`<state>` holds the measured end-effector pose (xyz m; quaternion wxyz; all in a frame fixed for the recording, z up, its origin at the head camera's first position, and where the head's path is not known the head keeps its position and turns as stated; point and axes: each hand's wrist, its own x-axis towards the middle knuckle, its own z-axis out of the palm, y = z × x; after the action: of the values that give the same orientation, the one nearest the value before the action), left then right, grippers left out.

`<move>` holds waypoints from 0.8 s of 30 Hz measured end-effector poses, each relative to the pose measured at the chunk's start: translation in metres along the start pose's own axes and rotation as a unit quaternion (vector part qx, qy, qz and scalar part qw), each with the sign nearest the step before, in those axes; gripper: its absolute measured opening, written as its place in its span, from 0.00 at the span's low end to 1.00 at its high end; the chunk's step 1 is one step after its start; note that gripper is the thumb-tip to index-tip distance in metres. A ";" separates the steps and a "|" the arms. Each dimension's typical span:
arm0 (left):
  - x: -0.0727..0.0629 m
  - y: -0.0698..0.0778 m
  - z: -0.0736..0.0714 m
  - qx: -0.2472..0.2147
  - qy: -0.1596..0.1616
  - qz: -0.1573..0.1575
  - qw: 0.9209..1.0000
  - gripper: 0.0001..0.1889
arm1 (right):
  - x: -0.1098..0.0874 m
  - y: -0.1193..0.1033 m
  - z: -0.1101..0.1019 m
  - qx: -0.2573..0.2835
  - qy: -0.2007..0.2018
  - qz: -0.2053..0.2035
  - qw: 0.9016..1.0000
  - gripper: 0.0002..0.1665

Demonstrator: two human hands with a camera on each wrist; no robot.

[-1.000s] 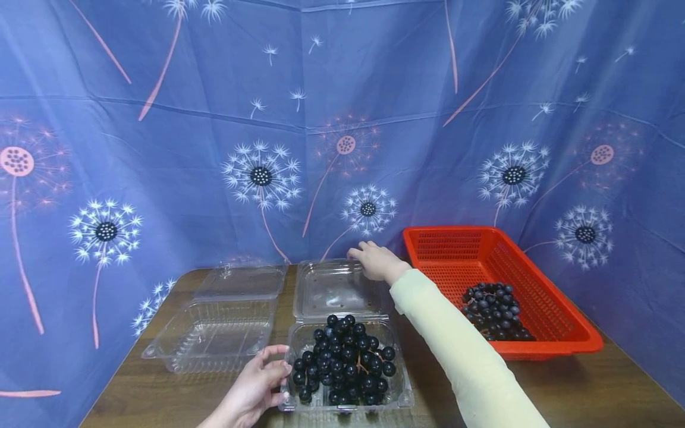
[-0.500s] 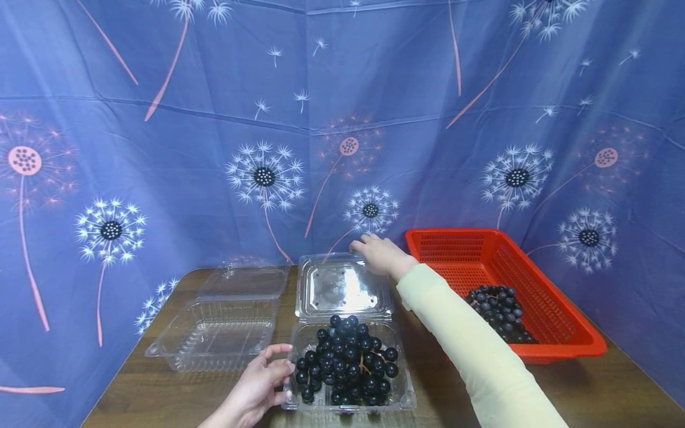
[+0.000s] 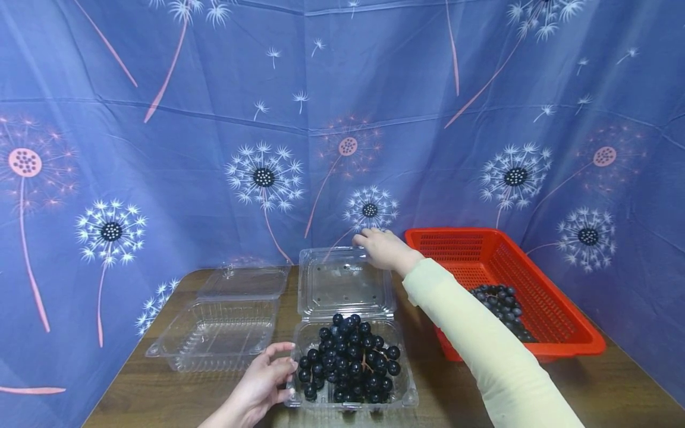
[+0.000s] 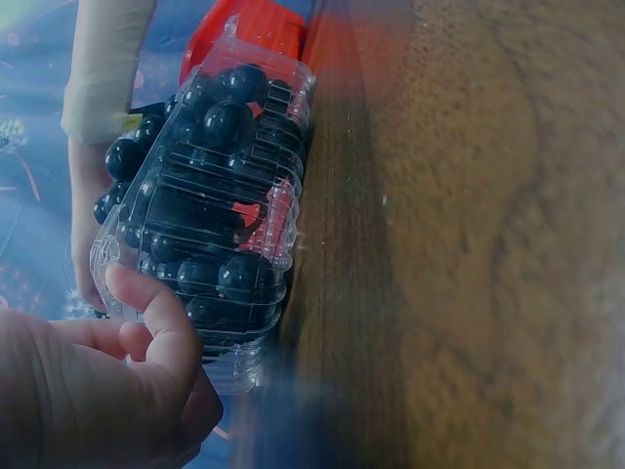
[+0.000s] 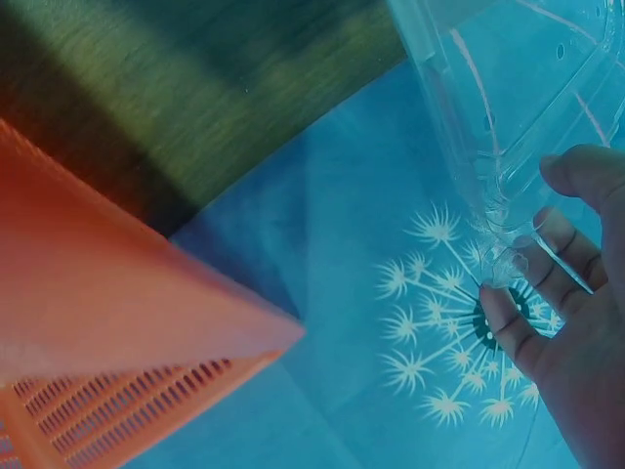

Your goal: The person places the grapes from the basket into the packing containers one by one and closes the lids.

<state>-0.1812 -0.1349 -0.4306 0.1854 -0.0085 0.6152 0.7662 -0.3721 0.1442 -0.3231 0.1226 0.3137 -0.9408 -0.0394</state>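
Red perforated plastic basket (image 3: pixel 535 285) right of right hand (image 3: pixel 382 249). Clear rectangular plastic clamshell (image 3: pixel 408 386), rim gripped by left hand (image 3: pixel 259 383); its lid (image 3: pixel 342 285) tilted up, right hand pinching far corner. Round black grapes (image 3: pixel 350 362) heaped inside, right of left hand. Probably best: brace clamshell, swing lid evenly.

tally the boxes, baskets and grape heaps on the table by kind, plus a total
Left box and middle box, both clear plastic: 2
Red basket: 1
Grape heap in the middle box and second heap in the basket: 2
Total: 5
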 end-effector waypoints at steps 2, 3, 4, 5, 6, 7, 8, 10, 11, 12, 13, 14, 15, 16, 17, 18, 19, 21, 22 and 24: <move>0.001 0.000 0.001 0.001 0.001 0.001 1.000 0.24 | -0.002 0.000 -0.004 0.003 0.002 -0.003 1.000 0.21; 0.002 0.000 0.002 0.001 0.001 0.001 1.000 0.24 | -0.002 0.000 -0.006 0.004 -0.001 -0.002 1.000 0.22; 0.002 0.000 0.002 0.000 0.002 0.002 1.000 0.24 | -0.003 0.001 -0.008 0.005 -0.002 -0.003 1.000 0.22; 0.002 0.000 0.003 0.000 0.004 0.002 1.000 0.24 | -0.004 0.001 -0.009 0.006 -0.003 -0.003 1.000 0.22; 0.003 0.000 0.003 -0.001 0.006 0.002 1.000 0.24 | -0.005 0.001 -0.011 0.007 -0.004 -0.004 1.000 0.22; 0.003 0.000 0.004 -0.002 0.008 0.002 1.000 0.24 | -0.006 0.001 -0.013 0.008 -0.004 -0.006 1.000 0.23; 0.004 0.000 0.004 -0.003 0.011 0.002 1.000 0.24 | -0.006 0.002 -0.015 0.009 -0.003 -0.008 1.000 0.23; 0.005 0.000 0.005 -0.004 0.013 0.001 1.000 0.25 | -0.007 0.003 -0.018 0.012 -0.001 -0.011 1.000 0.22; 0.005 0.000 0.006 -0.005 0.015 0.002 1.000 0.25 | -0.007 0.003 -0.019 0.013 -0.001 -0.012 1.000 0.22; 0.005 0.000 0.006 -0.004 0.015 0.003 1.000 0.25 | -0.007 0.004 -0.021 0.013 -0.002 -0.012 1.000 0.22; 0.006 0.000 0.007 -0.004 0.016 0.004 1.000 0.25 | -0.008 0.005 -0.022 0.014 -0.002 -0.012 1.000 0.22; 0.006 -0.001 0.007 -0.003 0.017 0.005 1.000 0.25 | -0.008 0.006 -0.023 0.014 -0.001 -0.013 1.000 0.22; 0.007 -0.001 0.008 -0.003 0.018 0.006 1.000 0.25 | -0.008 0.007 -0.024 0.015 0.000 -0.014 1.000 0.23; 0.007 -0.001 0.009 -0.002 0.019 0.007 1.000 0.25 | -0.008 0.007 -0.025 0.015 0.000 -0.015 1.000 0.23; 0.008 -0.001 0.009 0.000 0.020 0.007 1.000 0.25 | -0.009 0.008 -0.026 0.017 -0.001 -0.017 1.000 0.24; 0.008 -0.001 0.010 0.001 0.021 0.007 1.000 0.25 | -0.009 0.009 -0.027 0.017 0.000 -0.019 1.000 0.24; 0.009 -0.002 0.011 0.002 0.022 0.008 1.000 0.25 | -0.010 0.010 -0.028 0.018 0.003 -0.023 1.000 0.24; 0.010 -0.002 0.012 0.005 0.023 0.009 1.000 0.25 | -0.011 0.012 -0.030 0.023 0.007 -0.029 0.999 0.23; 0.011 -0.002 0.013 0.006 0.024 0.009 1.000 0.25 | -0.011 0.013 -0.031 0.024 0.009 -0.032 0.999 0.23; 0.012 -0.002 0.015 0.002 0.026 0.011 1.000 0.25 | -0.013 0.014 -0.032 0.026 0.016 -0.041 0.999 0.22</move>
<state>-0.1888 -0.1174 -0.4320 0.1611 -0.0210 0.6212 0.7666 -0.3624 0.1634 -0.2923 0.1280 0.3561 -0.9255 -0.0146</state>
